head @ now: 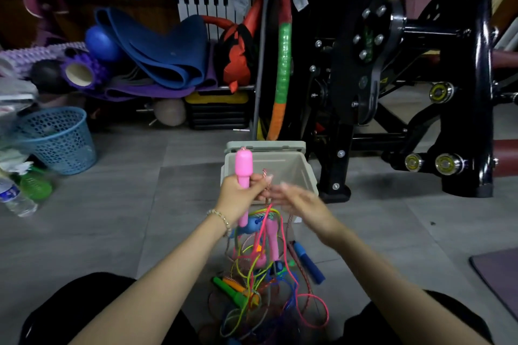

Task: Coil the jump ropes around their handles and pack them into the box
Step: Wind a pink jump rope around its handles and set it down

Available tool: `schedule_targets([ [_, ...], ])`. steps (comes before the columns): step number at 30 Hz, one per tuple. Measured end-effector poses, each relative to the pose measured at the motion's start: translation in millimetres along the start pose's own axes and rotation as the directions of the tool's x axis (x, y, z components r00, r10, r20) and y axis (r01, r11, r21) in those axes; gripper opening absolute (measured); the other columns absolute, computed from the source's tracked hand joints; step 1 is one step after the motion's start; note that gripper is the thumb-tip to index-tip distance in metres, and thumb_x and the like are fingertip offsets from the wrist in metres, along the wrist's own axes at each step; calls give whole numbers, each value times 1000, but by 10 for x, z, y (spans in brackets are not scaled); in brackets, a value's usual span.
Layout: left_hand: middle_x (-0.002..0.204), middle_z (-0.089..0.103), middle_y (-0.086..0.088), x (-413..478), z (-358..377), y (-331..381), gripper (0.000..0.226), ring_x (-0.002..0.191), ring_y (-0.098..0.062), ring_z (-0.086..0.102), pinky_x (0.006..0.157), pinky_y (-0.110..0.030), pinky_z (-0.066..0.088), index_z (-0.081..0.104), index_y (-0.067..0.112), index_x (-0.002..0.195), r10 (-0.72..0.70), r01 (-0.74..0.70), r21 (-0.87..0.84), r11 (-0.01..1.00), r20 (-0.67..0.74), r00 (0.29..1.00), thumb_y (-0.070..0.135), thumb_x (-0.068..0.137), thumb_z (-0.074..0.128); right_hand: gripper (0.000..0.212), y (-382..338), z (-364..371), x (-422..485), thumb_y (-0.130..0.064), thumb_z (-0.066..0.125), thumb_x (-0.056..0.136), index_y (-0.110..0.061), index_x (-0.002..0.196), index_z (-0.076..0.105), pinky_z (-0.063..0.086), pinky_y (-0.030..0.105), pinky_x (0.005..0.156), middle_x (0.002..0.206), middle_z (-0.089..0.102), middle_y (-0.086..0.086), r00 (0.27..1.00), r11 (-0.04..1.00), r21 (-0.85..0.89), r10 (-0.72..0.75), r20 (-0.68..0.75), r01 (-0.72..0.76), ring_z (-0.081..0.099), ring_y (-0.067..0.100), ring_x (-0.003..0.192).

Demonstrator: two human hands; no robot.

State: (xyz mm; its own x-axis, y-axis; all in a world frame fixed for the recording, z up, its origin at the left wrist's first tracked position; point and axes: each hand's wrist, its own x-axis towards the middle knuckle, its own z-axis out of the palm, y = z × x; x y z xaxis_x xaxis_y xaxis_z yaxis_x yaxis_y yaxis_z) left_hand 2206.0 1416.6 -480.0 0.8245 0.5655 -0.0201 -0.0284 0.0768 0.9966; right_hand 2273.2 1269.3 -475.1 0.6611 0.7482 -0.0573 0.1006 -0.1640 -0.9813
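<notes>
While the left hand (239, 194) grips a pink handle (244, 165) (likely light, stiff, best held mid-shaft) upright before the box (293, 173), the right hand (297, 200) spreads open there too, with limp ropes (266, 280) tangled on the box's near side.

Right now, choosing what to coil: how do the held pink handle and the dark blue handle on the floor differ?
The pink handle stands upright, gripped by the left hand; the dark blue handle lies on the floor. The pink one has a bulbous top; the blue one looks straight. Neither is boxed.
</notes>
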Motion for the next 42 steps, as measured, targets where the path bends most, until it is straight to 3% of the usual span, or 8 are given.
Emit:
schedule_targets([
  [6, 66, 68, 0, -16, 55, 221, 13, 53, -3, 61, 54, -15, 50, 64, 11, 71, 52, -51, -20, 998, 40, 998, 9, 83, 68, 29, 269, 140, 42, -29, 80, 73, -16, 94, 64, 46, 23, 89, 94, 65, 2, 978, 956, -226, -204, -49, 188, 61, 12, 91],
  [13, 74, 65, -6, -35, 83, 216, 15, 60, -13, 69, 58, -22, 57, 56, 11, 75, -37, 35, -160, 987, -9, 999, 9, 86, 65, 34, 289, 223, 35, -16, 83, 69, -6, 85, 55, 38, 25, 64, 72, 46, 0, 970, 949, -248, -224, -97, 194, 39, 3, 65],
  [19, 75, 61, -6, -14, 83, 149, 16, 53, -10, 68, 52, -20, 55, 53, 11, 76, -123, 56, -333, 941, -184, 975, 9, 89, 62, 26, 371, 237, -117, -18, 77, 76, -24, 90, 56, 44, 30, 64, 70, 55, -6, 955, 940, -287, -239, -177, 182, 47, 4, 63],
  [22, 72, 63, -3, 3, 115, 232, 14, 57, -12, 68, 54, -22, 55, 54, 11, 78, -148, 59, -454, 889, -162, 976, 11, 90, 61, 29, 466, 252, -256, -35, 69, 74, -32, 96, 50, 46, 32, 64, 66, 55, -6, 969, 892, -397, -246, -30, 215, 54, 11, 63],
  [28, 66, 69, 6, 15, 197, 678, 12, 56, -11, 67, 51, -20, 51, 58, 15, 78, -6, 15, -267, 964, 34, 999, 19, 87, 66, 36, 201, 226, -228, -22, 73, 80, -24, 104, 47, 46, 21, 77, 94, 54, 1, 905, 958, -82, -286, -315, 274, 55, 8, 80],
  [33, 75, 68, -2, -7, 189, 799, 12, 59, -14, 68, 57, -25, 56, 57, 14, 80, 7, 12, -221, 975, 85, 996, 18, 87, 66, 25, -100, 185, -111, -27, 67, 84, -22, 108, 63, 45, 28, 96, 112, 63, -4, 955, 956, -114, -281, -89, 271, 58, 7, 105],
  [36, 76, 68, -2, -2, 170, 820, 12, 60, -14, 69, 56, -23, 55, 58, 13, 80, 18, -2, -218, 976, 73, 997, 19, 87, 65, 16, -178, 216, -103, -7, 66, 85, -16, 99, 66, 51, 21, 84, 91, 69, -9, 966, 965, -54, -254, 40, 256, 63, 4, 88],
  [42, 98, 71, -11, 9, -75, 596, 28, 79, -17, 72, 72, -27, 59, 63, 9, 100, -121, 129, -19, 991, 233, 965, 33, 95, 50, 17, -342, 100, -99, -4, 57, 89, -3, 102, 46, 55, 23, 68, 87, 69, 6, 971, 960, 187, -177, -160, 206, 67, 8, 71],
])
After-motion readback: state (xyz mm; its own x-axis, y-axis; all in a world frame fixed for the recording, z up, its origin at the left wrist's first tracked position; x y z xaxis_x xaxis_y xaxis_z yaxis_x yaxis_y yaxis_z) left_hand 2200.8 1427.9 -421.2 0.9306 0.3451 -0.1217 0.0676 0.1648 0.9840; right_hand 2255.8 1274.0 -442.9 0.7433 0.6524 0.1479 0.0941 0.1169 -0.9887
